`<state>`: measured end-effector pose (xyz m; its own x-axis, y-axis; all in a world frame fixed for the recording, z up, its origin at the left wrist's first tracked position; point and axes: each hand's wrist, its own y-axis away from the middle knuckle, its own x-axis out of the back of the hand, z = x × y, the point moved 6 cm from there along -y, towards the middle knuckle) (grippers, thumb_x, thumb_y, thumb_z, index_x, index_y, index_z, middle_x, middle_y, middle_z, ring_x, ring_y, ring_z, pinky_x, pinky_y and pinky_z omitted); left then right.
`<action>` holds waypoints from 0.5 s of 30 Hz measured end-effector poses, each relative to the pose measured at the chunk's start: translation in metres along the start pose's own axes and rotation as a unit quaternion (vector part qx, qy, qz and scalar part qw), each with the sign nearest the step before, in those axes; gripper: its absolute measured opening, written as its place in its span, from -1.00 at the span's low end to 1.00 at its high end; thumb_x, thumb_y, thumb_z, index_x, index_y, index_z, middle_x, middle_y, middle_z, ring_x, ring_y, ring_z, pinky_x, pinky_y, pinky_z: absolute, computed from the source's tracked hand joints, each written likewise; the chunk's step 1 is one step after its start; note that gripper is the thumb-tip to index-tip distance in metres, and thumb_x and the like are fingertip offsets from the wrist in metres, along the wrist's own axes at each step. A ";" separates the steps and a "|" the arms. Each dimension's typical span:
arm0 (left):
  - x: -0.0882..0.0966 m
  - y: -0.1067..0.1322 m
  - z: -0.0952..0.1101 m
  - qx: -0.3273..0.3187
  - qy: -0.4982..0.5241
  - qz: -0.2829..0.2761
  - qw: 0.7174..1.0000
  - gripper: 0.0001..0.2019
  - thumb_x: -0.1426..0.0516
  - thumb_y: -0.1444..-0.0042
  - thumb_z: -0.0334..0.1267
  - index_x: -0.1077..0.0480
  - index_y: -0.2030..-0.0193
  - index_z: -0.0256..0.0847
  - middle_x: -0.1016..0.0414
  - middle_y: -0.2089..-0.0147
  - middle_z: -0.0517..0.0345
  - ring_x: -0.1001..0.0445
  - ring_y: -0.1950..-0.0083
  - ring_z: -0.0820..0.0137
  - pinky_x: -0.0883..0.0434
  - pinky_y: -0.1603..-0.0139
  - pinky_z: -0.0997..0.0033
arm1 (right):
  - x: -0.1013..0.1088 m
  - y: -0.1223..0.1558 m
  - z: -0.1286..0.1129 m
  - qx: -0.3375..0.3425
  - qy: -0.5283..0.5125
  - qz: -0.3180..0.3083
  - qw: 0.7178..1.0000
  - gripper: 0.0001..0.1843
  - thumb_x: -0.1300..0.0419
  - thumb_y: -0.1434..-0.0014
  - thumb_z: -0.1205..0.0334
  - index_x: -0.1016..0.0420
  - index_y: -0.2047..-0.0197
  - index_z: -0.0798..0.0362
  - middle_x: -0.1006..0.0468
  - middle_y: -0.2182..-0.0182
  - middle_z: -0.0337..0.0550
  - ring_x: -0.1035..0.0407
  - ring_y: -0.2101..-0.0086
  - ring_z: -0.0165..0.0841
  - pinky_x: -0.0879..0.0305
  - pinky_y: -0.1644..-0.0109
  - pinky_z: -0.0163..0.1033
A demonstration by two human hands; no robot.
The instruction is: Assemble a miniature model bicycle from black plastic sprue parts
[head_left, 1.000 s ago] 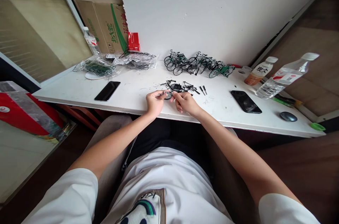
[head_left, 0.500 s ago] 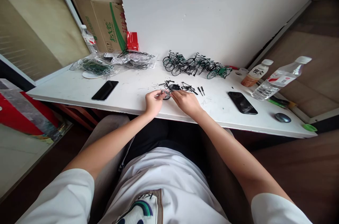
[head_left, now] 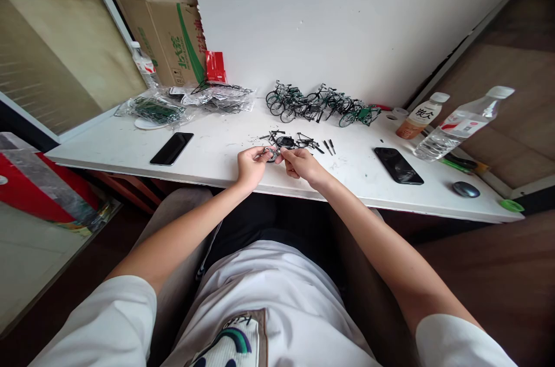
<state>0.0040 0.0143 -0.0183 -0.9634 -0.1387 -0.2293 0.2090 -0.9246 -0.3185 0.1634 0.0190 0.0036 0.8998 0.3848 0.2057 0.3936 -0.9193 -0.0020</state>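
Note:
My left hand and my right hand meet over the front edge of a white table. Both are pinched on a small black model bicycle wheel held between their fingertips. Just beyond the hands lie loose black bicycle parts and two small dark pins. A row of finished green and black model bicycles stands against the white wall at the back.
A black phone lies left of the hands, another phone to the right. Plastic bags of parts, a cardboard box, two bottles, a dark mouse and a green cap are on or beside the table.
Both hands stayed on the small wheel with only slight finger shifts. The view wobbled a little.

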 end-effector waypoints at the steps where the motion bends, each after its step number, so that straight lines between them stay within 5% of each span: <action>1: -0.001 -0.001 -0.002 0.014 0.025 -0.005 1.000 -0.84 -0.43 -0.08 -0.29 -0.70 0.20 -0.28 -0.74 0.12 -0.08 -0.66 0.06 0.21 -0.51 -0.09 0.23 | 0.006 -0.001 -0.003 0.018 0.042 0.022 0.999 -0.34 -0.13 -0.32 -0.42 -0.54 0.33 0.06 -0.09 0.66 -0.38 0.01 0.61 -0.42 -0.02 0.47 -0.22; 4: -0.005 -0.005 -0.008 0.070 0.125 -0.012 0.990 -0.79 -0.49 -0.03 -0.29 -0.66 0.23 -0.30 -0.72 0.11 -0.07 -0.65 0.07 0.25 -0.49 -0.15 0.21 | 0.030 -0.002 -0.013 0.094 0.214 0.134 0.963 -0.47 -0.06 -0.44 -0.17 -0.56 0.34 0.06 -0.42 0.51 -0.15 -0.26 0.47 -0.31 -0.21 0.31 -0.17; 8: -0.008 -0.010 -0.011 0.149 0.216 -0.045 0.964 -0.85 -0.47 -0.04 -0.44 -0.63 0.27 -0.34 -0.70 0.12 -0.08 -0.64 0.06 0.31 -0.46 -0.21 0.20 | 0.054 -0.001 -0.012 0.119 0.418 0.249 0.866 -0.65 -0.11 -0.42 0.07 -0.65 0.17 0.09 -0.56 0.18 0.12 -0.41 0.14 -0.06 -0.33 0.04 -0.03; 11: -0.008 -0.014 -0.009 0.185 0.240 -0.081 0.949 -0.88 -0.43 -0.08 -0.52 -0.64 0.25 -0.35 -0.70 0.11 -0.08 -0.64 0.08 0.34 -0.47 -0.20 0.24 | 0.060 -0.005 -0.002 0.103 0.506 0.249 0.819 -0.69 -0.15 -0.41 0.14 -0.69 0.12 0.11 -0.56 0.09 0.21 -0.36 -0.01 0.10 -0.33 -0.08 0.08; 15: -0.004 -0.017 -0.005 0.194 0.242 -0.101 0.945 -0.90 -0.39 -0.14 -0.53 -0.64 0.23 -0.33 -0.70 0.09 -0.02 -0.64 0.11 0.41 -0.49 -0.15 0.31 | 0.061 -0.007 0.008 0.090 0.539 0.228 0.806 -0.70 -0.16 -0.41 0.16 -0.72 0.12 0.09 -0.59 0.05 0.23 -0.31 -0.07 0.15 -0.32 -0.08 0.13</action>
<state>0.0055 0.0324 -0.0163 -0.7674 0.1459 -0.6243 -0.1380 -0.9885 -0.0614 0.2172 0.0499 0.0084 0.3103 -0.3738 0.8741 0.1766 -0.8807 -0.4394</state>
